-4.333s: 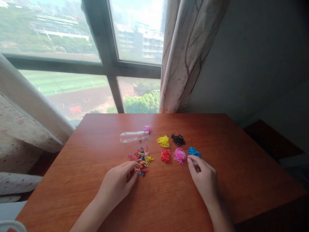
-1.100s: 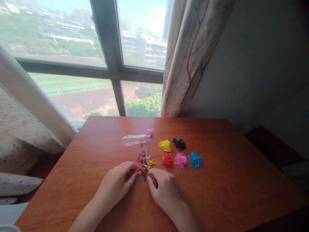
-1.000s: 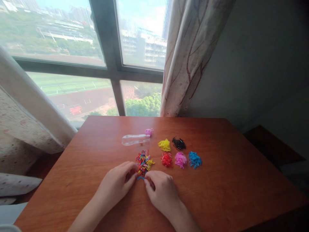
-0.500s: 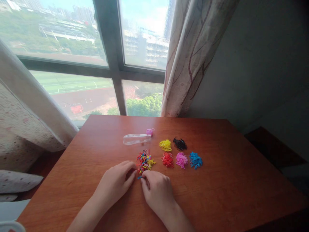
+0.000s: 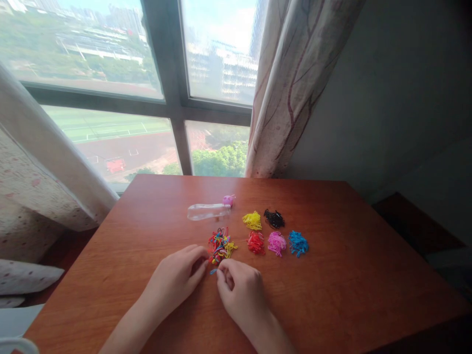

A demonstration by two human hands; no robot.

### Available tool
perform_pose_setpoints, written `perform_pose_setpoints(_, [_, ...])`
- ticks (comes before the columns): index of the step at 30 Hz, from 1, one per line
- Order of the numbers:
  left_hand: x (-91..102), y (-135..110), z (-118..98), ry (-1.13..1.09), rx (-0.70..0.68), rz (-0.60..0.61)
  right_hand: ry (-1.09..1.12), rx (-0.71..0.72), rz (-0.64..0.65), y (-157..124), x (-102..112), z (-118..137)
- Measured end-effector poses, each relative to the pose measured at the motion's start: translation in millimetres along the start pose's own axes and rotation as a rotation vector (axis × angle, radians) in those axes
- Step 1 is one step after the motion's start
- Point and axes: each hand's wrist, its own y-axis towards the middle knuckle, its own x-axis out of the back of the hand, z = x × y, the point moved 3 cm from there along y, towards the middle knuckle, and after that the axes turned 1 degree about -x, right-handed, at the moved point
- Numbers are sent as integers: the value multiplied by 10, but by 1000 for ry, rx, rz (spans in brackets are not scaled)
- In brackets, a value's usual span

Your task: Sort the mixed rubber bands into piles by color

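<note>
A mixed pile of small coloured rubber bands (image 5: 221,245) lies on the wooden table. My left hand (image 5: 183,268) rests at the pile's left edge, fingers curved, with a gap between thumb and forefinger. Just below the pile, my right hand (image 5: 241,282) is closed in a pinch. A blue rubber band (image 5: 213,271) sticks out to the left at its fingertips; the exact grip is partly hidden. To the right are single-colour heaps: red bands (image 5: 255,243), pink bands (image 5: 276,243), blue bands (image 5: 298,243), yellow bands (image 5: 252,221) and black bands (image 5: 274,219).
A clear plastic bottle (image 5: 207,212) lies on its side behind the mixed pile, with a pink cap (image 5: 228,200) beside its neck. The table (image 5: 332,295) reaches back to a window (image 5: 173,113) between curtains (image 5: 291,88). A white rounded object (image 5: 18,345) shows at lower left.
My right hand has shifted very slightly right, and more of the blue band shows at its fingertips. The left hand and the heaps look the same.
</note>
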Motion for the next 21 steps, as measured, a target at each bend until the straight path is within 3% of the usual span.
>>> perform_pose_setpoints(5, [10, -2, -3, -51, -2, 13, 92, -123, -144, -73, 312, -278])
perform_pose_setpoints(9, [19, -17, -19, -64, 2, 22, -42, -186, -330, -168, 745, -757])
perform_pose_setpoints(13, [20, -11, -42, -73, -19, 18, -256, -266, -417, -274, 1120, -1262])
perform_pose_setpoints(17, [18, 1, -53, -85, -31, 15, -352, -321, -404, -358, 1257, -1553])
perform_pose_setpoints(21, [23, 6, -63, -87, -39, 12, -369, -340, -385, -372, 1223, -1614])
